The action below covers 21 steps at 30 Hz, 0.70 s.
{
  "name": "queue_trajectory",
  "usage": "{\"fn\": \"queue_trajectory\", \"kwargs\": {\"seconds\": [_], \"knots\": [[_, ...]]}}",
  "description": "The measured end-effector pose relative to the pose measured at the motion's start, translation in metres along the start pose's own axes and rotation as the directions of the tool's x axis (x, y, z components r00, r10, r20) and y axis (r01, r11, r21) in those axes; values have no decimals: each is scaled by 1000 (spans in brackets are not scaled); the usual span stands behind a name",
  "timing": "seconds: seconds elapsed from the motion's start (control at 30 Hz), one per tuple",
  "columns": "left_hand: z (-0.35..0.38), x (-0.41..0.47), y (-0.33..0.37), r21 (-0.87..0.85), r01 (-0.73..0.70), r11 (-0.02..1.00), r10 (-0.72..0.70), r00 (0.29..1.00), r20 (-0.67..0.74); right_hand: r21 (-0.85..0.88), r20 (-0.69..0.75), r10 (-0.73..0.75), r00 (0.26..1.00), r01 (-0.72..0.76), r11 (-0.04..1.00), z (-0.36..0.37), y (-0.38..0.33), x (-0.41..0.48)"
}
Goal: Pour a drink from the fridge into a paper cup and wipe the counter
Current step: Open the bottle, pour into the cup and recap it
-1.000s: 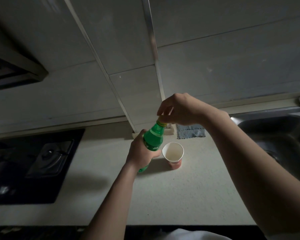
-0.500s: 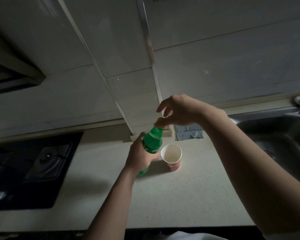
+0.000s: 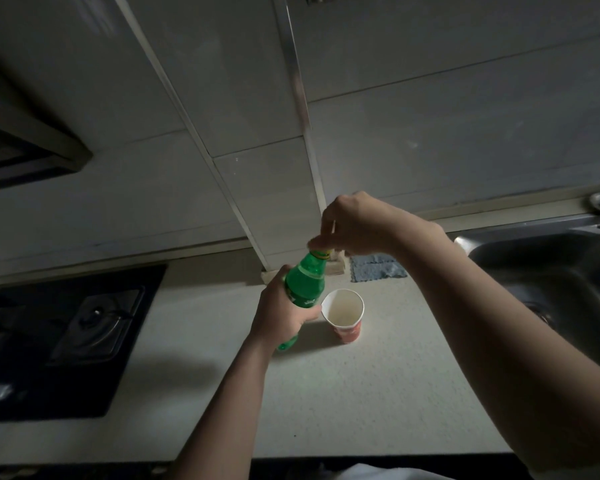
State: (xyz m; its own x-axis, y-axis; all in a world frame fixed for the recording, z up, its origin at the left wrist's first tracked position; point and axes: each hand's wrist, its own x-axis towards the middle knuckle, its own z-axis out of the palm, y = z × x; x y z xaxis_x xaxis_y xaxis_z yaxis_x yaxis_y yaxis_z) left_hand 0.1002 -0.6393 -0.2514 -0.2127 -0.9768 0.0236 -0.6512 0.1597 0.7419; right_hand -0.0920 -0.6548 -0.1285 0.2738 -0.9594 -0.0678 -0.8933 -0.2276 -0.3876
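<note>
The kitchen is dim, with a wall of pale tiles (image 3: 430, 133) at the back and a light, speckled counter (image 3: 361, 410) in front of it. A steel sink (image 3: 551, 289) is set into the counter on the right, and a black gas stove (image 3: 66, 341) is on the left. The edge of a range hood (image 3: 25, 157) shows above the stove.

Two bare arms reach over the counter. The left hand (image 3: 284, 313) is wrapped around the middle of a green plastic bottle (image 3: 305, 282) and grasps it firmly. The bottle is tilted, with its neck pointing up and to the right. Its base shows below the hand, and it is not clear if the base touches the counter. The right hand (image 3: 357, 225) comes from above, and its fingertips pinch the yellow cap (image 3: 321, 253), which sits on the neck.

A blue cloth (image 3: 378, 270) lies flat by the wall, behind the hands. A paper cup (image 3: 343, 308), white inside and red outside, stands upright on the counter just beside the bottle, on its right.
</note>
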Motion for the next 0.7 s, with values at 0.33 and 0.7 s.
{"fn": "queue_trajectory", "kwargs": {"seconds": [0.33, 0.7], "knots": [[-3, 3, -2, 6, -19, 1000, 19, 1000, 7, 83, -65, -55, 996, 61, 995, 1, 3, 3], [-3, 5, 1, 15, -4, 1000, 4, 1000, 8, 112, -67, -37, 997, 44, 993, 1, 5, 2]]}}
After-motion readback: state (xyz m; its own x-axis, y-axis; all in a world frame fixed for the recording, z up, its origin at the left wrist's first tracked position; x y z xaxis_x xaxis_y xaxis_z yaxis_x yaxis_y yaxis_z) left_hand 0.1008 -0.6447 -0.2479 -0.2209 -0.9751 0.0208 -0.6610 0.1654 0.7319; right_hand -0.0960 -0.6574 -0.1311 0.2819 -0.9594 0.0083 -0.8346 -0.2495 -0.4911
